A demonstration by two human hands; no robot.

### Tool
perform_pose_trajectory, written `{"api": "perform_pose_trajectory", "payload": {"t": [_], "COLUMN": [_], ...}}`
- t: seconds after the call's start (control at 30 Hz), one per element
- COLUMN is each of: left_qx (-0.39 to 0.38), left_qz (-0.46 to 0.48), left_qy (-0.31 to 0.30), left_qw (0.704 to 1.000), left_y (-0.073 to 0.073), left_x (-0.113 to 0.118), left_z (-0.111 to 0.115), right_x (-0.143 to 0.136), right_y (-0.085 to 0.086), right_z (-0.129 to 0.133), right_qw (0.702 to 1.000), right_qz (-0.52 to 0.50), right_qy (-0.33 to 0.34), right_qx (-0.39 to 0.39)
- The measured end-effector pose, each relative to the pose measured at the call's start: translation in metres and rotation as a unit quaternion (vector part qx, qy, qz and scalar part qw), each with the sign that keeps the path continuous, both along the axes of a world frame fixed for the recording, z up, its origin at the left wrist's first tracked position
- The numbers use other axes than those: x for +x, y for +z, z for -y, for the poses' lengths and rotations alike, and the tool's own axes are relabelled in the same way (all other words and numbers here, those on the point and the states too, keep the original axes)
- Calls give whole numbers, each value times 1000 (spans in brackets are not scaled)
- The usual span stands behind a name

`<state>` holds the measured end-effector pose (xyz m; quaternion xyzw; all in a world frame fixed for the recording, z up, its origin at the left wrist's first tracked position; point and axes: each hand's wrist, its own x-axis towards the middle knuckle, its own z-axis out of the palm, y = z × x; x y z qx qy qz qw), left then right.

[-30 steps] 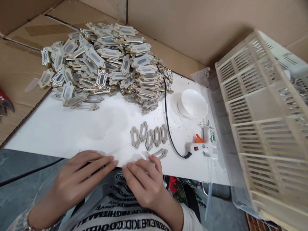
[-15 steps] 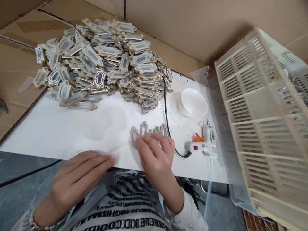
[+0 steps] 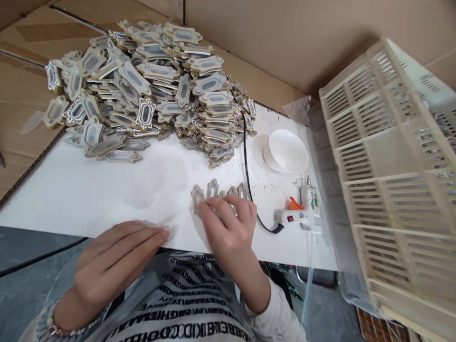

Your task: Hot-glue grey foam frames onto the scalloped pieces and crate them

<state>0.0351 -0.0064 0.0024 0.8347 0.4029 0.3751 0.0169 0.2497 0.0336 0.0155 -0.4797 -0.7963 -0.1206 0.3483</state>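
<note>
The small frames (image 3: 197, 202) are dull grey-beige with scalloped ends and an oblong centre; a few stand side by side in a short row on the smooth white table (image 3: 167, 185), partly hidden under the right hand (image 3: 230, 225). That hand is half curled, fingertips down among the frames; whether it grips one I cannot tell. The left hand (image 3: 119, 259) lies palm down, fingers straight and together, at the front edge; its palm is hidden, so I cannot tell what it may hold.

Behind, a jagged pile (image 3: 156, 90) of like pieces, some with white scrollwork, runs back onto brown cardboard (image 3: 21, 90). To the right are a glossy white bowl (image 3: 287, 151), a white plastic glue gun (image 3: 294, 218) with an orange part, and a slatted cream crate (image 3: 386, 180).

The table's front edge passes under both arms. A broad white stretch reaches from the left hand to the pile; on the right, the black cord (image 3: 246, 164) curves close past the row, leaving a narrower strip there
</note>
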Motion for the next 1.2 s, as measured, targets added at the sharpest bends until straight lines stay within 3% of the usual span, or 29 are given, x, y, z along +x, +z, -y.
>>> {"api": "perform_pose_trajectory", "payload": {"t": [0.3,0.5,0.63,0.77,0.97,1.1,1.2], "left_qx": [-1,-17,-38,-51,-53,-47,-58], "left_qz": [13,35,24,33,51,66,68], "left_qy": [-6,-18,-70,-94,-44,-33,-28], "left_qw": [1000,999,997,994,996,996,996], "left_y": [2,7,10,15,9,0,1], "left_x": [7,18,25,30,31,31,31], "left_z": [-2,0,-1,-5,-7,-4,-3], "right_x": [8,17,21,33,56,60,59], "right_y": [4,16,11,10,4,-7,-11], "right_z": [4,25,36,44,55,59,59], "right_qw": [995,963,958,964,988,996,998], "right_qz": [-10,-93,-125,-137,-112,-62,-39], "right_qy": [31,175,195,159,1,-35,-44], "right_qx": [-93,-183,-166,-163,-103,-53,-33]}}
